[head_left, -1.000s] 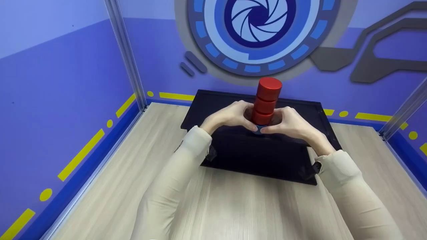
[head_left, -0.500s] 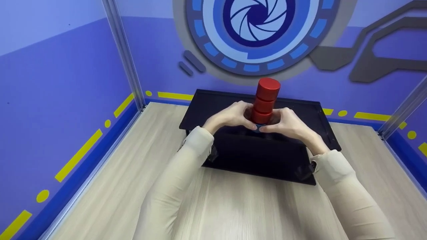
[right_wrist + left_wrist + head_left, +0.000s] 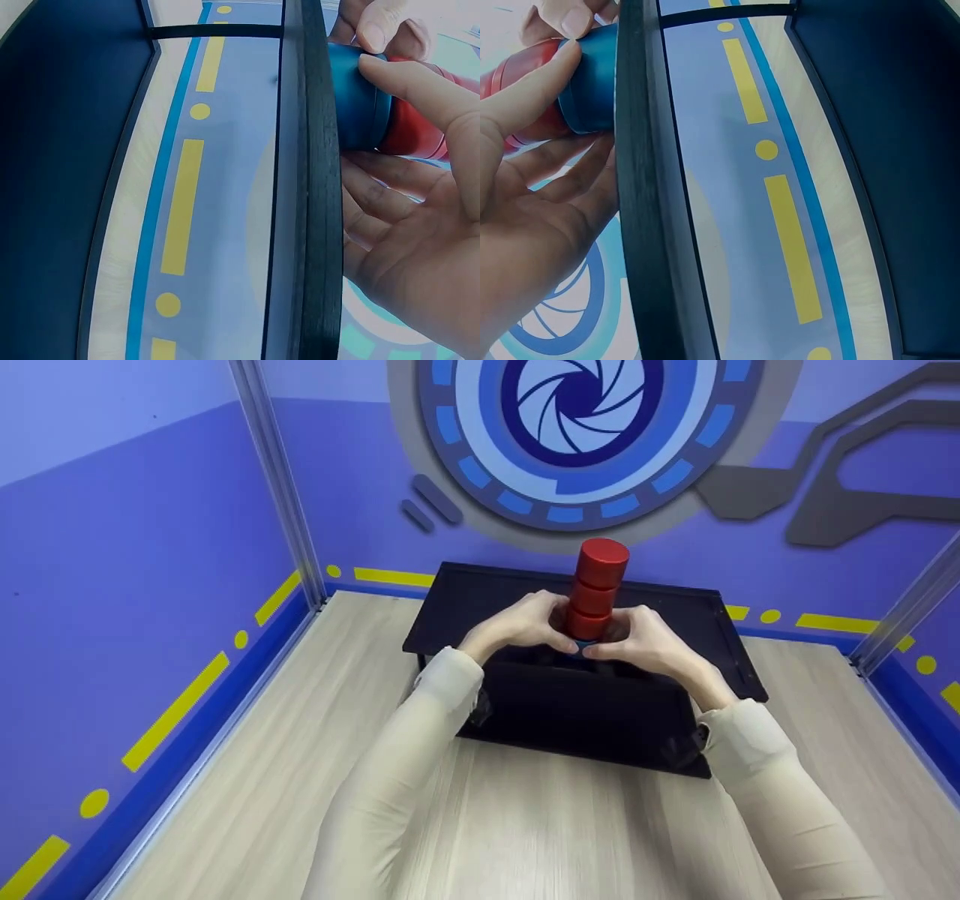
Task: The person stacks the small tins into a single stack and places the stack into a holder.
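Note:
A column of three red cylinders (image 3: 596,589) stands on a blue cylinder (image 3: 583,646), close to the front edge of the black rack's upper shelf (image 3: 487,600). From the left side my left hand (image 3: 529,619) holds the blue cylinder, its thumb by the seam with the lowest red one. My right hand (image 3: 649,637) grips the same blue cylinder from the right, thumb on its front. In the left wrist view the blue cylinder (image 3: 592,82) meets the shelf's edge; the right wrist view shows the blue cylinder (image 3: 358,97) there too. The far fingers are partly hidden behind the column.
Below and in front of the upper shelf is the rack's lower black shelf (image 3: 585,720). The rack stands on a light wooden table (image 3: 525,825). A purple wall (image 3: 360,495) rises behind it, with another wall (image 3: 150,585) at the left.
The column has sunk very slightly between my hands, and a little less of the blue cylinder shows than a second ago. Both hands keep their hold.

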Action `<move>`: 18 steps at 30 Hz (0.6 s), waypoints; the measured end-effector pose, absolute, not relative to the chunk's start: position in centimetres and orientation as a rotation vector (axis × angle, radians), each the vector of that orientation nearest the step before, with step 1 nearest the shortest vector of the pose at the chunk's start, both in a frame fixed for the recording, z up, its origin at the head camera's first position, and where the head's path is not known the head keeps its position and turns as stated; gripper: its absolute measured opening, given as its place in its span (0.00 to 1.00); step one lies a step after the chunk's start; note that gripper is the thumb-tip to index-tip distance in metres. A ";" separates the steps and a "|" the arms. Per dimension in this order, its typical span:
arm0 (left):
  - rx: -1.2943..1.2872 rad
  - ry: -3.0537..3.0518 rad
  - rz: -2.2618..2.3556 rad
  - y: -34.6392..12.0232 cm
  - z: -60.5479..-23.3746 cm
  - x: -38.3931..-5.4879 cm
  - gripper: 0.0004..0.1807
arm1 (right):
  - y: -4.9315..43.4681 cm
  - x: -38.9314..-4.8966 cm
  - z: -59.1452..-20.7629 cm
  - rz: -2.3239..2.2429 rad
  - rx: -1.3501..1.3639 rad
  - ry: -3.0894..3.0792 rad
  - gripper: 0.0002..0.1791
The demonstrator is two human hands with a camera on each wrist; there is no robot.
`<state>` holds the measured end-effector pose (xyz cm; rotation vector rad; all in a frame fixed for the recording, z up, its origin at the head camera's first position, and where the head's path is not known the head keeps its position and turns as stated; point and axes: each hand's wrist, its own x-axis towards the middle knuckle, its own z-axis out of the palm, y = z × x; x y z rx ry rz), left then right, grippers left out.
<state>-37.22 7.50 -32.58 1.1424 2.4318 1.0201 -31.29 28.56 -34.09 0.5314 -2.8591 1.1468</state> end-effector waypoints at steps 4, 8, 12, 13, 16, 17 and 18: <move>1.143 2.435 1.025 7.5 -32.7 -37.2 0.28 | 28.6 -31.3 -34.1 1.142 0.523 -2.861 0.26; 1.129 2.443 1.036 7.5 -32.8 -37.3 0.28 | 28.6 -31.5 -34.2 1.127 0.505 -2.868 0.25; 1.124 2.444 1.042 7.6 -33.0 -37.2 0.28 | 28.7 -31.3 -34.4 1.092 0.491 -2.871 0.25; 1.122 2.445 1.040 7.5 -33.1 -37.2 0.28 | 28.7 -31.1 -34.4 1.076 0.487 -2.869 0.24; 1.100 2.471 1.018 7.3 -33.4 -37.0 0.30 | 28.7 -30.4 -34.5 1.022 0.475 -2.861 0.24; 1.092 2.489 1.008 7.1 -33.5 -36.9 0.31 | 28.7 -30.0 -34.5 1.006 0.468 -2.858 0.24; 1.085 2.509 1.001 6.9 -33.5 -36.7 0.31 | 28.6 -29.6 -34.4 0.985 0.464 -2.854 0.24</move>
